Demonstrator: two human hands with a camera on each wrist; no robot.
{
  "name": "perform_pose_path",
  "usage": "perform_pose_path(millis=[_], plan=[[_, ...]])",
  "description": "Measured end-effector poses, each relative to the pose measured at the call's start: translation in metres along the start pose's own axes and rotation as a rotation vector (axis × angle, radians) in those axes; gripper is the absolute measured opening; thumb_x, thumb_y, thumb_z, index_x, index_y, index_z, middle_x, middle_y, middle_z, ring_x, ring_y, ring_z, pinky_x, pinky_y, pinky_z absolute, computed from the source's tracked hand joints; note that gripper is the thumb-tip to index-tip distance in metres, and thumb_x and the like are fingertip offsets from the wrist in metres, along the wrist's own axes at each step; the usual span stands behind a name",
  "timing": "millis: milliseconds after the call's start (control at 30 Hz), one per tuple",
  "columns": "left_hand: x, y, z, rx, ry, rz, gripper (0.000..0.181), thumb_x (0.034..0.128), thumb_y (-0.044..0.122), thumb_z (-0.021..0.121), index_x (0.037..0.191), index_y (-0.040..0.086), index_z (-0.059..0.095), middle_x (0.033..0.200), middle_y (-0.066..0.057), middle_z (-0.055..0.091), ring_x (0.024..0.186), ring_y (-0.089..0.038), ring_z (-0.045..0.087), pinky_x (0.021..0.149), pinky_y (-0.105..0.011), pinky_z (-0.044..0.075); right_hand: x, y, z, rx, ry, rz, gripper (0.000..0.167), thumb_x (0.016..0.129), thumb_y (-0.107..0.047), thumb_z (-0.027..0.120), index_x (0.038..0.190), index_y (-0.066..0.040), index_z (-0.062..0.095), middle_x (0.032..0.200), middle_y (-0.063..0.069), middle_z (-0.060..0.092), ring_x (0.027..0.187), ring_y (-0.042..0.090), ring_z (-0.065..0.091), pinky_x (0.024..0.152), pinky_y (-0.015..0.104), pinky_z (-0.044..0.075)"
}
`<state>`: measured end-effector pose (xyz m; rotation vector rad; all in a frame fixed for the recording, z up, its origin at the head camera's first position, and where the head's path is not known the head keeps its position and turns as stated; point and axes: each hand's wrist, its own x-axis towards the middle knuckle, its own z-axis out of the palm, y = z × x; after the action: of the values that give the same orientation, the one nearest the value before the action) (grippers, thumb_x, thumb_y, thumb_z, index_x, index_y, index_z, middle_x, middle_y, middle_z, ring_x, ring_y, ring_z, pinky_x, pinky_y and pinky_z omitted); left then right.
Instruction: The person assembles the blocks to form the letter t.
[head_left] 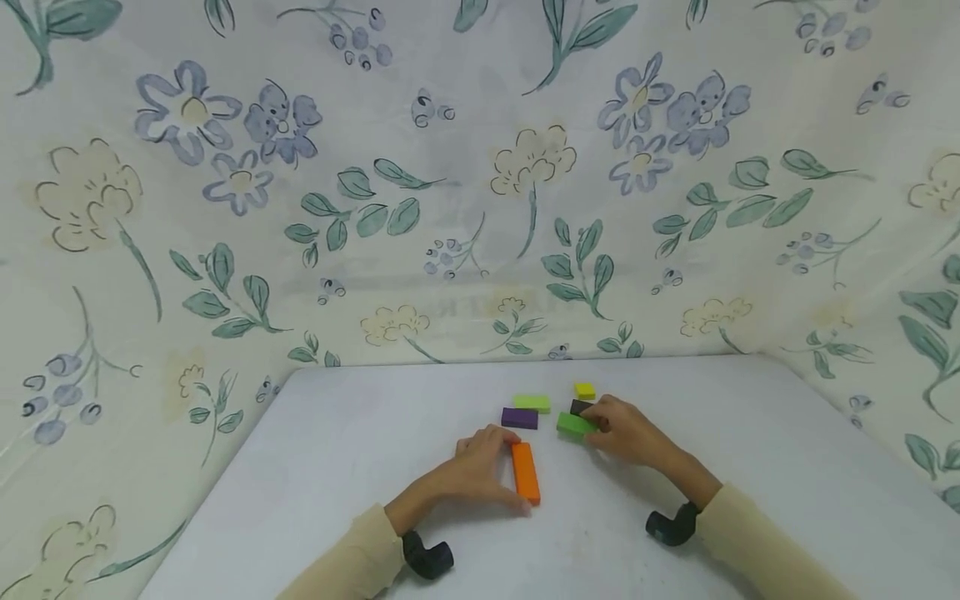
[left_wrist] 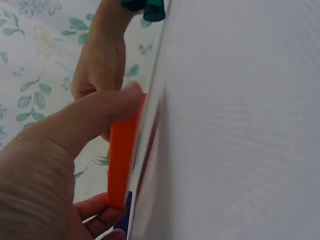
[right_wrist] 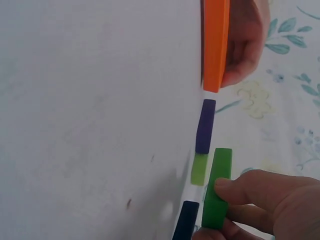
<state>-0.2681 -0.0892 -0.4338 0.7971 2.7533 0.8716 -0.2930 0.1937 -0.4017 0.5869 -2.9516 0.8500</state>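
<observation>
At the white tabletop (head_left: 345,442), the left hand (head_left: 477,472) is spanning an orange rectangular block (head_left: 527,473) lengthwise, its fingers (head_left: 495,435) pinching both ends, while the right hand (head_left: 626,432), angled leftward, is pinching a green rectangular block (head_left: 574,426) just beside a black block (head_left: 579,407).

A cream sleeve (head_left: 348,557) shows bottom left of centre, a matching sleeve (head_left: 761,542) bottom right; beside each is a black, elbow-shaped wrist device (head_left: 431,558).
</observation>
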Motion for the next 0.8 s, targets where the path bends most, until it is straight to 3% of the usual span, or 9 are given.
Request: perform_pose_path(millis=[200,433,533,700,800], plan=[[-0.003,0.004,0.000,-0.105,0.034,-0.004,0.089,0.0692,0.056,0.084,0.138,0.016,0.045,0.137,-0.001,0.051,0.122,-0.019,0.049,0.104,-0.050,0.036,-0.004,-0.003,-0.004,-0.006,0.009,-0.070,0.029,0.086,-0.009,0.075,0.115,-0.004,0.071,0.097,0.003,0.061,0.086,0.015,0.053,0.074,0.025,0.050],[-0.003,0.009,0.001,-0.145,-0.010,0.026,0.088,0.0701,0.055,0.084,0.138,0.021,0.041,0.142,0.003,0.048,0.129,-0.020,0.045,0.109,-0.053,0.034,-0.006,-0.006,-0.011,0.010,0.022,-0.044,0.026,0.086,-0.008,0.076,0.112,-0.006,0.072,0.098,0.002,0.061,0.088,0.017,0.055,0.079,0.027,0.053],[-0.004,0.010,0.004,-0.103,-0.022,0.027,0.088,0.0699,0.055,0.084,0.139,0.021,0.042,0.140,0.003,0.049,0.127,-0.019,0.045,0.110,-0.053,0.036,-0.005,-0.006,-0.009,0.014,0.003,-0.073,0.027,0.086,-0.009,0.075,0.113,-0.005,0.071,0.100,0.002,0.062,0.088,0.016,0.055,0.081,0.028,0.054],[-0.008,0.008,0.008,0.063,-0.031,0.043,0.091,0.0694,0.062,0.082,0.139,0.016,0.045,0.136,0.001,0.050,0.126,-0.017,0.046,0.112,-0.050,0.035,-0.004,-0.011,0.000,0.021,-0.011,-0.133,0.028,0.085,-0.007,0.075,0.112,-0.004,0.071,0.099,0.002,0.064,0.085,0.016,0.054,0.077,0.027,0.054],[-0.011,0.007,0.007,0.099,-0.036,0.032,0.093,0.0691,0.062,0.082,0.140,0.016,0.045,0.135,0.000,0.049,0.127,-0.018,0.045,0.114,-0.049,0.034,-0.002,-0.017,0.006,0.013,-0.026,-0.157,0.026,0.085,-0.007,0.074,0.111,-0.005,0.072,0.095,0.001,0.062,0.084,0.015,0.054,0.075,0.023,0.052]])
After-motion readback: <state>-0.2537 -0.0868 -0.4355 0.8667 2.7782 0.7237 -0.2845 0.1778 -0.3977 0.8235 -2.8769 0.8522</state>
